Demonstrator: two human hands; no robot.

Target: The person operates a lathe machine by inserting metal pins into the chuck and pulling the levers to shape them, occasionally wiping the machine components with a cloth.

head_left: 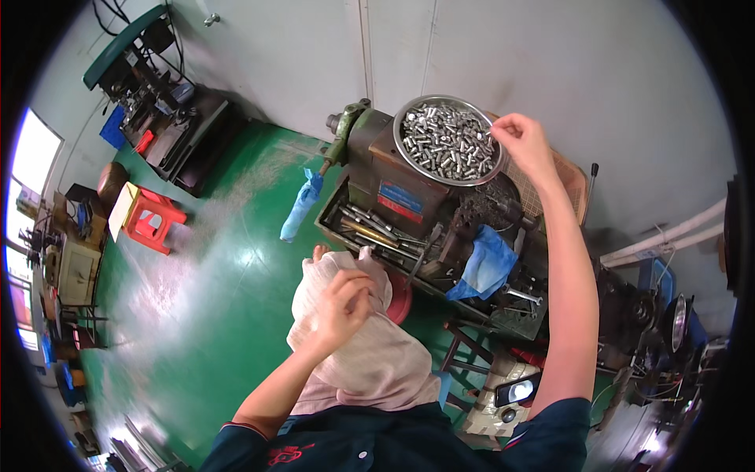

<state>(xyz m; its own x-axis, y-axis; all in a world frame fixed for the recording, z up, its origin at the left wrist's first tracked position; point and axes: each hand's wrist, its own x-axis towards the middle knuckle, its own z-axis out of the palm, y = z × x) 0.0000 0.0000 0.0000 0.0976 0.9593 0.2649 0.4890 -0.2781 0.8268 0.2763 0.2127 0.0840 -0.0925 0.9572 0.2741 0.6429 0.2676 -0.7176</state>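
Observation:
A round steel bowl (399, 145) heaped with short, shiny cylindrical metal parts (447, 140) sits on top of a lathe-like machine (373, 145). At the bowl's right rim my right hand (525, 145) pinches thumb and fingers together, apparently on one small metal part at the fingertips. My left hand (344, 305) hovers over the pale cloth (370, 362) that covers my lap. Its fingers are curled in, and whatever may be inside them is hidden.
Below the bowl, a metal tray (370, 230) holds rods and tools. Blue cloth (487, 263) drapes over the machine, and blue wrapping (303, 206) covers its handle. A wrench (523, 295) lies near the edge. A phone (517, 391) rests at right; a red stool (153, 220) stands left.

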